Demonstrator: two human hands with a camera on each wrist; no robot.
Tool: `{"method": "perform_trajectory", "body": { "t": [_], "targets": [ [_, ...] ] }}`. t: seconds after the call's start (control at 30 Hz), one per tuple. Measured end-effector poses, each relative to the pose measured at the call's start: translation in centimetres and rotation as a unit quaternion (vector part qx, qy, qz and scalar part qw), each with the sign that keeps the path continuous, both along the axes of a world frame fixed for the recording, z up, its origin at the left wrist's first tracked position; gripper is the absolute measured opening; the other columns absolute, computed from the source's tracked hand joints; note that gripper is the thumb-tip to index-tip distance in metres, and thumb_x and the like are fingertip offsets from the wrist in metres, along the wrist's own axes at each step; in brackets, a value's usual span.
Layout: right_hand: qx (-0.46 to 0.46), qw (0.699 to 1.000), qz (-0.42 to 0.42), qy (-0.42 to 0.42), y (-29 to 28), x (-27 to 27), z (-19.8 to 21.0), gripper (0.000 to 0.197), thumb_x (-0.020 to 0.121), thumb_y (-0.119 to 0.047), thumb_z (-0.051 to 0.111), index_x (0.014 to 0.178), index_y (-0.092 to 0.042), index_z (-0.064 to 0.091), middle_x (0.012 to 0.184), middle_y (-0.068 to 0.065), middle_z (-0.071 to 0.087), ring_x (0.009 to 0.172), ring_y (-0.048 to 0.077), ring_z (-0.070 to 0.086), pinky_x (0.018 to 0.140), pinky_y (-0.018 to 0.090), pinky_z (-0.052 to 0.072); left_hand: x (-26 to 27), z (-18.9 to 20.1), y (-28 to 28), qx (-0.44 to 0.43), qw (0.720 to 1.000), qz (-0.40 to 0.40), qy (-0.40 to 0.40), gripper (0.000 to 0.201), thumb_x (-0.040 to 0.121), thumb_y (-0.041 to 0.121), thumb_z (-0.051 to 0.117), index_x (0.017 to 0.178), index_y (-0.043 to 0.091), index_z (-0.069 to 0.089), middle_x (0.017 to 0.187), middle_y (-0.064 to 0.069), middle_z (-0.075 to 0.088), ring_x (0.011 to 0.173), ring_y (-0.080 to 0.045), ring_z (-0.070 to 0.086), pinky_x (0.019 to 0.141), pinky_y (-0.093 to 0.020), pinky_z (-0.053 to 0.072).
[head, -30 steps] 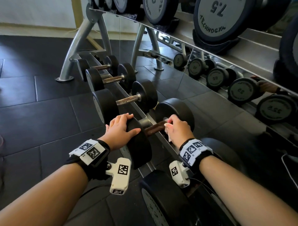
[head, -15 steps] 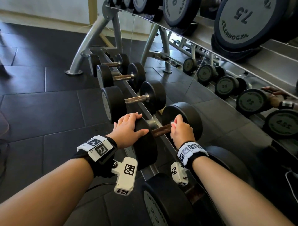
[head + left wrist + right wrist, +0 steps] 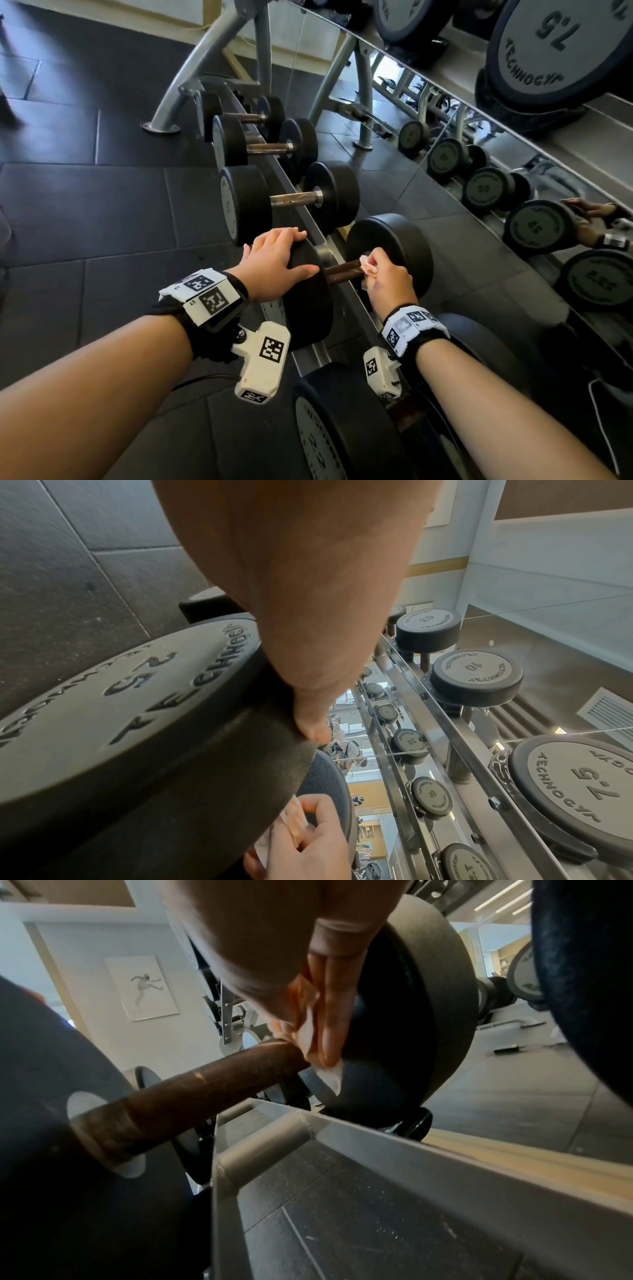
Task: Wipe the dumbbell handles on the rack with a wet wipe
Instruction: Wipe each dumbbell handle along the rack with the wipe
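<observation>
A black dumbbell lies across the low rack (image 3: 310,356) in front of me, with a brown handle (image 3: 342,272) between its two heads. My left hand (image 3: 274,263) rests flat with straight fingers on top of the near head (image 3: 308,308); in the left wrist view the palm (image 3: 308,615) presses that head (image 3: 137,710), marked 25. My right hand (image 3: 387,277) grips a white wet wipe (image 3: 368,263) around the handle's far end, against the far head (image 3: 397,246). The right wrist view shows the wipe (image 3: 315,1039) wrapped at the handle (image 3: 205,1088).
Several more dumbbells (image 3: 298,202) line the rack toward the grey upright leg (image 3: 191,78). Another big head (image 3: 339,428) sits just below my right forearm. A mirror (image 3: 479,171) on the right reflects the rack. An upper shelf holds a 7.5 dumbbell (image 3: 555,51). Dark floor tiles (image 3: 85,212) lie left.
My right hand with the wipe has stayed at the far end of the handle, shifting slightly so the wipe shows above the fingers. The left hand keeps its place on the near head.
</observation>
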State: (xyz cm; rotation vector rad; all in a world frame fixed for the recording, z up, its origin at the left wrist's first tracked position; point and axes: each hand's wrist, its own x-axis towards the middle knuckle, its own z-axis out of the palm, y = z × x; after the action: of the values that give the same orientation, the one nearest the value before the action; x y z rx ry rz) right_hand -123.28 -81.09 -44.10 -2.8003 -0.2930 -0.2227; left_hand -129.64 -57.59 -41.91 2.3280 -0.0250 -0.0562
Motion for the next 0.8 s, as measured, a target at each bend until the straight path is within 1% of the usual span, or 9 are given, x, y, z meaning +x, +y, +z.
{"method": "perform_trajectory", "body": {
  "t": [0.07, 0.13, 0.2, 0.33, 0.43, 0.57, 0.67, 0.73, 0.8],
  "targets": [
    [0.029, 0.999, 0.012, 0.007, 0.1, -0.1, -0.3, 0.010, 0.097, -0.030, 0.056, 0.091, -0.028, 0.047, 0.070, -0.012, 0.053, 0.073, 0.020, 0.063, 0.062, 0.028, 0.044, 0.0, 0.1, 0.0, 0.000, 1.000, -0.002, 0.002, 0.070, 0.091, 0.051, 0.059, 0.150, 0.032, 0.026, 0.158, 0.007, 0.022, 0.148, -0.023, 0.011, 0.121, -0.057, 0.005],
    [0.057, 0.998, 0.002, 0.019, 0.2, -0.1, -0.5, 0.021, 0.091, -0.048, 0.059, 0.088, -0.031, 0.049, 0.072, -0.012, 0.058, 0.069, 0.011, 0.062, 0.059, 0.025, 0.048, -0.1, 0.2, 0.0, -0.001, 1.000, -0.005, 0.004, 0.070, 0.091, 0.050, 0.060, 0.150, 0.031, 0.026, 0.158, 0.007, 0.022, 0.148, -0.024, 0.011, 0.121, -0.057, 0.005],
    [0.071, 0.997, -0.012, 0.018, 0.1, 0.0, -0.5, 0.030, 0.088, -0.062, 0.054, 0.085, -0.032, 0.049, 0.073, -0.012, 0.060, 0.068, 0.003, 0.059, 0.054, 0.021, 0.043, -0.1, 0.3, 0.1, -0.002, 1.000, -0.007, 0.006, 0.070, 0.091, 0.049, 0.060, 0.150, 0.031, 0.026, 0.158, 0.006, 0.022, 0.148, -0.024, 0.011, 0.121, -0.058, 0.007],
    [0.094, 0.994, -0.049, 0.018, 0.4, 0.7, -0.6, 0.025, 0.097, -0.048, 0.050, 0.084, -0.027, 0.048, 0.075, -0.007, 0.059, 0.071, 0.013, 0.061, 0.057, 0.025, 0.044, -0.2, 0.5, 0.2, -0.005, 1.000, -0.011, 0.013, 0.070, 0.091, 0.049, 0.060, 0.150, 0.032, 0.026, 0.158, 0.006, 0.021, 0.148, -0.024, 0.010, 0.121, -0.057, 0.007],
    [0.102, 0.991, -0.077, 0.028, 0.7, 1.0, -0.3, 0.020, 0.099, -0.044, 0.049, 0.087, -0.027, 0.046, 0.076, -0.004, 0.057, 0.070, 0.013, 0.059, 0.060, 0.030, 0.048, -0.2, 0.6, 0.1, -0.003, 1.000, -0.011, 0.016, 0.071, 0.091, 0.049, 0.060, 0.150, 0.032, 0.025, 0.158, 0.006, 0.021, 0.148, -0.024, 0.010, 0.121, -0.057, 0.008],
    [0.085, 0.995, -0.054, 0.023, 0.9, 0.8, -0.1, 0.016, 0.100, -0.033, 0.050, 0.089, -0.022, 0.049, 0.077, -0.001, 0.058, 0.070, 0.016, 0.060, 0.062, 0.036, 0.054, -0.2, 0.5, 0.1, -0.005, 1.000, -0.010, 0.014, 0.071, 0.091, 0.049, 0.060, 0.150, 0.031, 0.025, 0.158, 0.006, 0.021, 0.148, -0.023, 0.011, 0.121, -0.057, 0.009],
    [0.118, 0.992, -0.020, 0.027, 1.2, 0.3, -0.3, 0.021, 0.099, -0.033, 0.054, 0.082, -0.021, 0.052, 0.076, 0.003, 0.062, 0.071, 0.020, 0.062, 0.059, 0.030, 0.051, -0.3, 0.6, 0.1, -0.006, 1.000, -0.010, 0.014, 0.071, 0.091, 0.049, 0.060, 0.150, 0.031, 0.025, 0.158, 0.006, 0.021, 0.148, -0.023, 0.011, 0.121, -0.057, 0.009],
    [0.109, 0.993, 0.018, 0.050, 1.5, 0.2, -0.1, 0.021, 0.098, -0.033, 0.056, 0.081, -0.022, 0.055, 0.078, 0.003, 0.064, 0.073, 0.019, 0.063, 0.060, 0.029, 0.051, -0.3, 0.6, 0.1, -0.005, 1.000, -0.010, 0.016, 0.071, 0.091, 0.049, 0.060, 0.150, 0.031, 0.025, 0.158, 0.006, 0.021, 0.148, -0.024, 0.011, 0.121, -0.057, 0.009],
    [0.091, 0.995, 0.016, 0.048, 1.3, 0.7, 0.4, 0.022, 0.098, -0.036, 0.056, 0.080, -0.023, 0.056, 0.075, 0.000, 0.063, 0.070, 0.015, 0.061, 0.055, 0.025, 0.045, -0.3, 0.6, 0.1, -0.002, 1.000, -0.010, 0.017, 0.071, 0.091, 0.049, 0.060, 0.150, 0.031, 0.025, 0.158, 0.005, 0.021, 0.148, -0.024, 0.011, 0.121, -0.057, 0.010]
  ]
}}
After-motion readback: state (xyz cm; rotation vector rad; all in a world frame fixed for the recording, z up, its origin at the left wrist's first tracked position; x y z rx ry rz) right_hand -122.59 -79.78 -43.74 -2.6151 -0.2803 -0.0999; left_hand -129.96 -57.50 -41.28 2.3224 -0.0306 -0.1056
